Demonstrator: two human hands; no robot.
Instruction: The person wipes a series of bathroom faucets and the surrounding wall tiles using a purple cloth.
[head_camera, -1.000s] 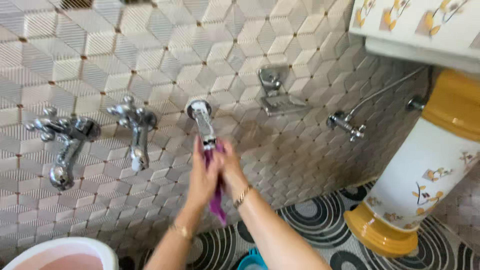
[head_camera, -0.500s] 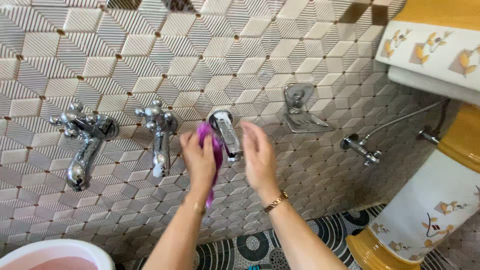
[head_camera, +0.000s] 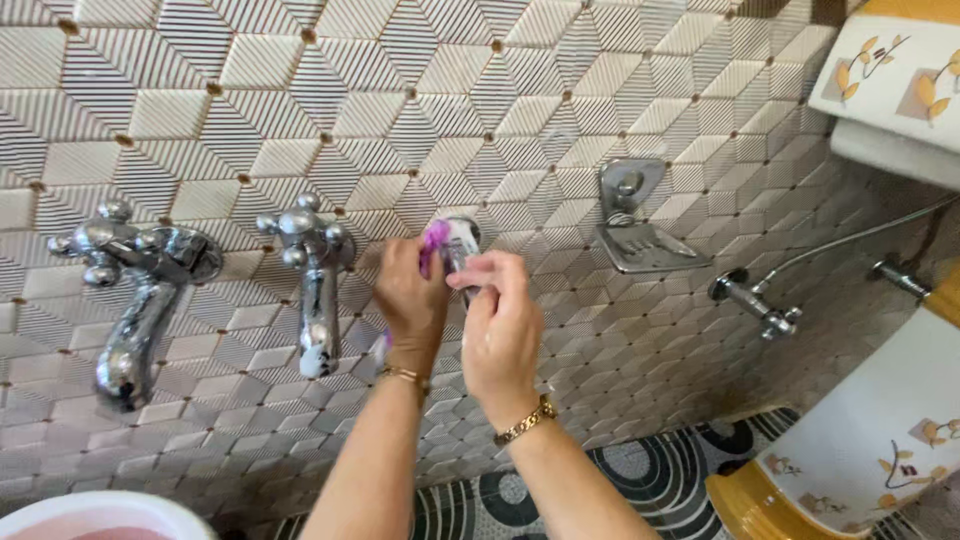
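A chrome wall tap (head_camera: 462, 240) juts from the patterned tile wall, mostly covered by my hands. My left hand (head_camera: 410, 298) is closed on a purple cloth (head_camera: 434, 240) and presses it against the tap's left side. My right hand (head_camera: 500, 320) grips the tap's spout from the front and right. A gold bangle shows on each wrist. The lower end of the spout is hidden behind my fingers.
Two more chrome taps (head_camera: 312, 280) (head_camera: 135, 290) stand to the left. A metal soap holder (head_camera: 640, 235) and a spray hose valve (head_camera: 755, 300) are on the right. A white and yellow toilet (head_camera: 860, 440) fills the right corner; a pink bucket rim (head_camera: 100, 512) is at bottom left.
The view has moved closer to the wall. My right hand has gone from beside the tap onto its spout, and my left hand has slid the cloth up toward the tap's base.
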